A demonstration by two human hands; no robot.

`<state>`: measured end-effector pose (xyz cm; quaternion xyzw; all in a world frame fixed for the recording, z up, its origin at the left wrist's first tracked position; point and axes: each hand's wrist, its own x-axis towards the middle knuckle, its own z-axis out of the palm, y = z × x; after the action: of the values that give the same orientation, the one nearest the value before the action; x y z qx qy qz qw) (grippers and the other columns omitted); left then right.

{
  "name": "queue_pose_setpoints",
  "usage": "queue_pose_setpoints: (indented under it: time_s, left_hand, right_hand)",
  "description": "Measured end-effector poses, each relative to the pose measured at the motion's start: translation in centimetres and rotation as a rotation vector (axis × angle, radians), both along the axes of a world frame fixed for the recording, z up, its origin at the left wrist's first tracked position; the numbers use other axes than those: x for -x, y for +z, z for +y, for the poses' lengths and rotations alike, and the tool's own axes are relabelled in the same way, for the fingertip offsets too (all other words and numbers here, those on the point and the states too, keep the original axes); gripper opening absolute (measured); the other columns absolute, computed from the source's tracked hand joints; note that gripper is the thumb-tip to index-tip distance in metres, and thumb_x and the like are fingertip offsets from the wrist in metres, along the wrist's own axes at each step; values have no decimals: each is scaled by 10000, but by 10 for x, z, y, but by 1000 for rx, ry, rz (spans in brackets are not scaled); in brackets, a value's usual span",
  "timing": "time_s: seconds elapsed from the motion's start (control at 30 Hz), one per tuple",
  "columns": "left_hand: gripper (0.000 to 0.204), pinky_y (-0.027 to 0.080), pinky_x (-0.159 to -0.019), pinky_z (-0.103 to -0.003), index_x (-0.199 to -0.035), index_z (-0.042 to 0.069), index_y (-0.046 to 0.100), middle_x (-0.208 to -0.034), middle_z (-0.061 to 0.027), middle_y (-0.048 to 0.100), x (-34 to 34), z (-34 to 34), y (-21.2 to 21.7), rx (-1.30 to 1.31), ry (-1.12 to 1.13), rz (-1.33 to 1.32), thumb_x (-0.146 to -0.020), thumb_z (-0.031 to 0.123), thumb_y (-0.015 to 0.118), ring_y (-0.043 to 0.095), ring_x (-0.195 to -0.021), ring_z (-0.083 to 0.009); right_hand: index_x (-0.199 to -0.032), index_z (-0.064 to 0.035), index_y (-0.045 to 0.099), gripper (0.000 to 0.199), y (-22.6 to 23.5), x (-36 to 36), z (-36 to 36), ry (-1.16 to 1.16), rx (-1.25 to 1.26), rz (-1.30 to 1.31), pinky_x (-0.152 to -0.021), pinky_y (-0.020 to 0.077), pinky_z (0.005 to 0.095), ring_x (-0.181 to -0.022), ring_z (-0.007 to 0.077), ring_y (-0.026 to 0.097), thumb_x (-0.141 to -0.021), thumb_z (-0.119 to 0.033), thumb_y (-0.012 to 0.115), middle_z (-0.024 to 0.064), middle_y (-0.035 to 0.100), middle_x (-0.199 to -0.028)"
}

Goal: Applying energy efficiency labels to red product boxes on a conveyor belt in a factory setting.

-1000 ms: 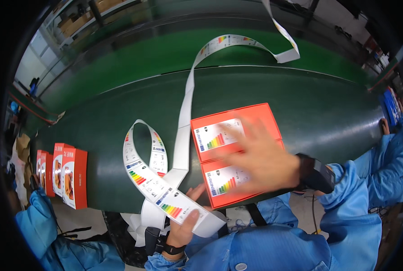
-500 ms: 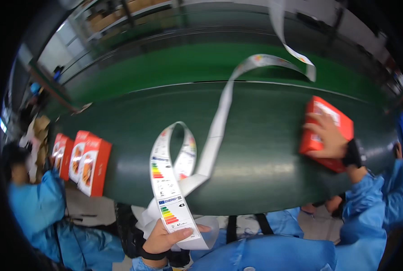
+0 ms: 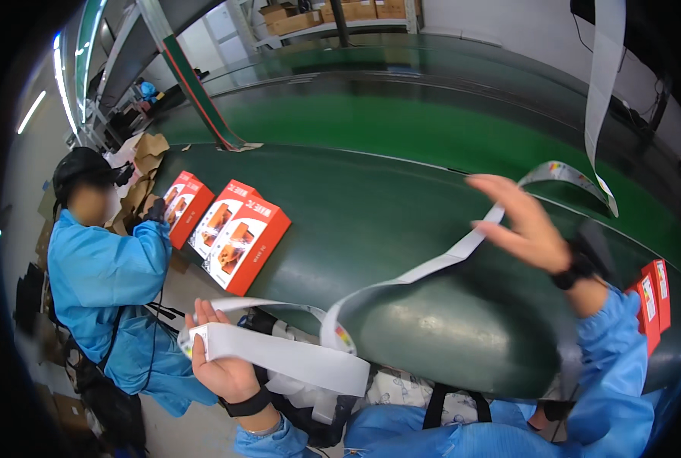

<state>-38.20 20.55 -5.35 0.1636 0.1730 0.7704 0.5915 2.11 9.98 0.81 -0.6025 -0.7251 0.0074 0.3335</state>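
Observation:
My left hand [image 3: 230, 374] holds a long strip of printed labels [image 3: 287, 357], which passes between its thumb and fingers with the white backing up. From there the strip loops across the dark green conveyor belt [image 3: 432, 320] and rises at the far right. My right hand [image 3: 527, 229] is open over the belt, fingers stretched leftward and empty, close to the strip; whether it touches the strip I cannot tell. To its right, two red boxes [image 3: 649, 305] stand on the belt, partly behind my right sleeve. More red-and-white boxes [image 3: 243, 240] stand at the belt's left.
A co-worker [image 3: 108, 259] in blue sits at the left, a dark-gloved hand at another red box [image 3: 185, 204]. A green-edged metal post [image 3: 192, 84] rises beyond the belt. Brown paper [image 3: 146, 164] lies behind the co-worker, and cardboard cartons [image 3: 291, 19] fill a far shelf.
My right hand has come off the red box and moved left, open. My left hand has turned more palm-up with the strip. The view has swung left, showing more of the co-worker.

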Motion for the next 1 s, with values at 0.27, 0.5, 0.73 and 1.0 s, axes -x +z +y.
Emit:
queue_pose_setpoints:
  time_s: [0.27, 0.5, 0.73, 1.0]
  left_hand:
    - [283, 337, -903, -442, -1038, 75, 475, -1045, -91, 507, 53, 113, -39, 417, -45, 253, -787, 172, 562, 496, -939, -216]
    - [290, 499, -740, -371, -984, 14, 520, -891, -109, 582, 36, 176, -58, 359, -254, 242, -855, 273, 543, 581, -835, -248]
    - [316, 496, -767, -337, -1153, -31, 468, -1067, -133, 577, 24, 209, -102, 216, -250, 440, -895, 152, 480, 594, -919, -237]
    - [336, 468, -805, -330, -1190, -21, 435, -1109, -121, 550, -22, 131, -28, 177, -91, 560, -906, 154, 474, 570, -966, -227]
  right_hand:
    - [-1336, 42, 300, 755, -21, 128, 238, 171, 346, 415, -1053, 259, 360, -1289, 327, 296, -830, -480, 505, 241, 314, -1370]
    - [-1362, 46, 219, 767, -52, 195, 326, 159, 519, 556, -1056, 254, 357, -1298, 319, 280, -840, -432, 513, 236, 281, -1389]
    - [-1128, 34, 519, 470, -83, 198, 356, 251, 585, 698, -738, 511, 347, -857, 263, 638, -825, -322, 564, 186, 625, -995]
    - [-1174, 19, 481, 421, -63, 178, 291, 270, 431, 637, -480, 513, 292, -650, 227, 647, -813, -175, 576, 185, 625, -945]
